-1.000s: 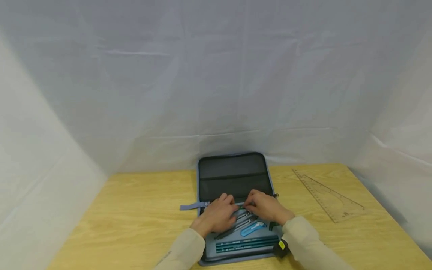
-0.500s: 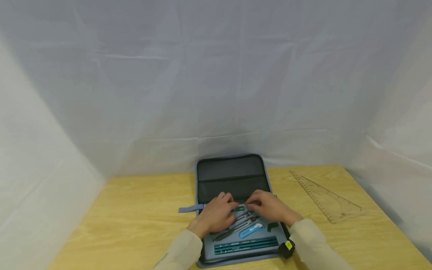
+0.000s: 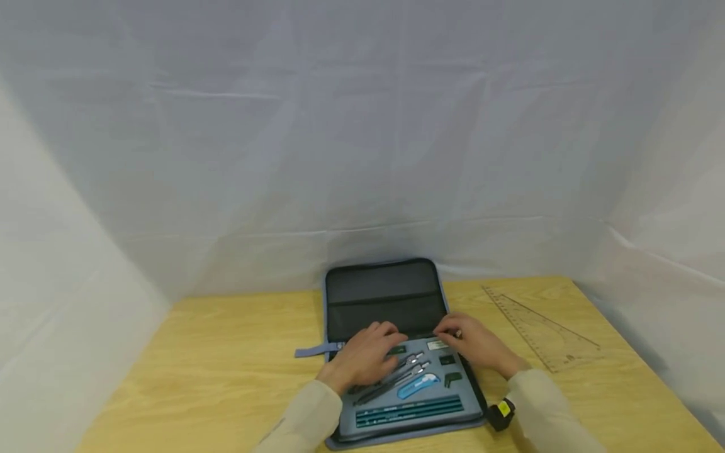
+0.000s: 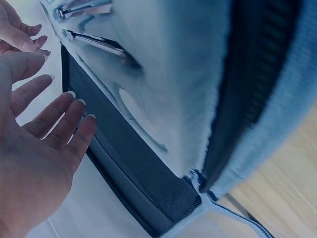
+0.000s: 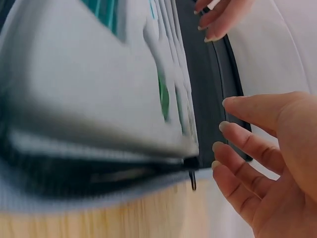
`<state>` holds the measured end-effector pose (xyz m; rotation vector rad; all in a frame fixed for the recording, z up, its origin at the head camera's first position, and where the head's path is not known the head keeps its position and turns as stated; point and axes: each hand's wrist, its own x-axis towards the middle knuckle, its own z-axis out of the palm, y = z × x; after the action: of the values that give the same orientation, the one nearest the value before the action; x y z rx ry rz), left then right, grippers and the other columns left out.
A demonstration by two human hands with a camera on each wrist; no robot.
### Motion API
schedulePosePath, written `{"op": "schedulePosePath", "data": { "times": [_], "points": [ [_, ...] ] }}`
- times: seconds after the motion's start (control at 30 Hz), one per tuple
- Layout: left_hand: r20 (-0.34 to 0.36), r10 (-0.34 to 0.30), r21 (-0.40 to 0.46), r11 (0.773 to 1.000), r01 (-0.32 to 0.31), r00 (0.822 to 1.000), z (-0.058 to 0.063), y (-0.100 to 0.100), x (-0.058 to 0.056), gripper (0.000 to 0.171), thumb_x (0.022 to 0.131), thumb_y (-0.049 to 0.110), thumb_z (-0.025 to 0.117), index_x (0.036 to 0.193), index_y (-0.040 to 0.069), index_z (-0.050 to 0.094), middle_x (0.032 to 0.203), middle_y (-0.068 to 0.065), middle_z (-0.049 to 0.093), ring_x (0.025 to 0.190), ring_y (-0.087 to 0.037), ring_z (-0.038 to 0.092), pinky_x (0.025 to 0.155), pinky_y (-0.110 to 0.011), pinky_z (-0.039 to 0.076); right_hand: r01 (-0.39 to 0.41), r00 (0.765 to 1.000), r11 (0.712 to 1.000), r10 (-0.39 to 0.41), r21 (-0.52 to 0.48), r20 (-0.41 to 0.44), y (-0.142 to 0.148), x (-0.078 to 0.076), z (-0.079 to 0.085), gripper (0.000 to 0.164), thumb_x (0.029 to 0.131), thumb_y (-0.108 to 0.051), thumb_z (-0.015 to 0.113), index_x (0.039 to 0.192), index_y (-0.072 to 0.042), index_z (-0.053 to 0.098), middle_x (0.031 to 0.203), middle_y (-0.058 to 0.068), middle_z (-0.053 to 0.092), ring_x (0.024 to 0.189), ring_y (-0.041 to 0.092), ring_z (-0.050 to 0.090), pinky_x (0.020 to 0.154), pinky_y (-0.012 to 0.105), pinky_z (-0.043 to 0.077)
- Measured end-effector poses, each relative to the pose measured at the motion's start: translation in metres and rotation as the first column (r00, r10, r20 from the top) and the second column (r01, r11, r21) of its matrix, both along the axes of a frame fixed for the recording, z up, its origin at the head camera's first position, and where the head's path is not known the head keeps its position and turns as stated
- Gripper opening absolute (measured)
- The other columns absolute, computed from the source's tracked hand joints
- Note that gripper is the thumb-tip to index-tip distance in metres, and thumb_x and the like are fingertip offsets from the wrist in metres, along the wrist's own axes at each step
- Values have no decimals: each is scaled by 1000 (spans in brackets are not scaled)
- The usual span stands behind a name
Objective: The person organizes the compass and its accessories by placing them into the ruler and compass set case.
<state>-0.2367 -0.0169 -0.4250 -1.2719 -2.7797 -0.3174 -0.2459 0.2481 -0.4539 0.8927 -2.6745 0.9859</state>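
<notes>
A zip-up drawing-set case [image 3: 387, 314] lies unfolded, its dark lid laid back and its grey tray [image 3: 416, 423] nearer the person. Slots in the tray hold dark green pencils [image 3: 409, 412], a light blue cutter knife [image 3: 418, 385], metal compasses [image 3: 399, 376], small dark green pieces [image 3: 452, 379] and a white block [image 3: 437, 345]. My left hand [image 3: 365, 355] hovers over the tray's left part, hiding some slots; its fingers extend loosely with nothing in them in the left wrist view. At the tray's upper right corner is my right hand [image 3: 476, 343], fingers loosely bent and bare in the right wrist view.
Two clear plastic rulers, a triangle [image 3: 546, 330] among them, lie flat on the wooden table [image 3: 226, 365] to the right. A blue strap [image 3: 317, 350] sticks out from the case's left side. White sheeting [image 3: 272, 157] closes off the back and sides.
My right hand has moved right, off the tray's upper middle, uncovering the white block and a dark green piece. My left hand has stayed nearly in place over the tray.
</notes>
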Motion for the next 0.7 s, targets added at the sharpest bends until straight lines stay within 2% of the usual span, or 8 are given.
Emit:
{"op": "schedulePosePath", "data": {
  "times": [0.17,0.43,0.7],
  "points": [
    [0,-24,17,1000,24,1000,-1,6,0,35,96,21,55,130,15,59,123,-3,54,104,-17,51,86,-34,45,44,999,998,-43,-35,33,14,4,-1,16,96,-14,58,105,-8,70,106,0,59,89,15,58,70,30,50],
    [6,-53,-6,999,53,999,0,15,0,37,98,22,52,133,15,56,126,-4,53,107,-18,52,87,-34,46,151,988,987,-150,-54,20,40,9,-7,19,97,-15,57,109,-4,67,110,6,60,94,23,59,75,36,51],
    [17,-85,-27,996,85,996,2,30,2,37,98,22,53,134,16,55,127,-3,52,110,-17,51,88,-32,45,248,968,968,-247,-34,33,70,23,-11,27,98,-16,55,119,-1,62,119,15,57,99,30,58,79,44,51]
  ]
}}
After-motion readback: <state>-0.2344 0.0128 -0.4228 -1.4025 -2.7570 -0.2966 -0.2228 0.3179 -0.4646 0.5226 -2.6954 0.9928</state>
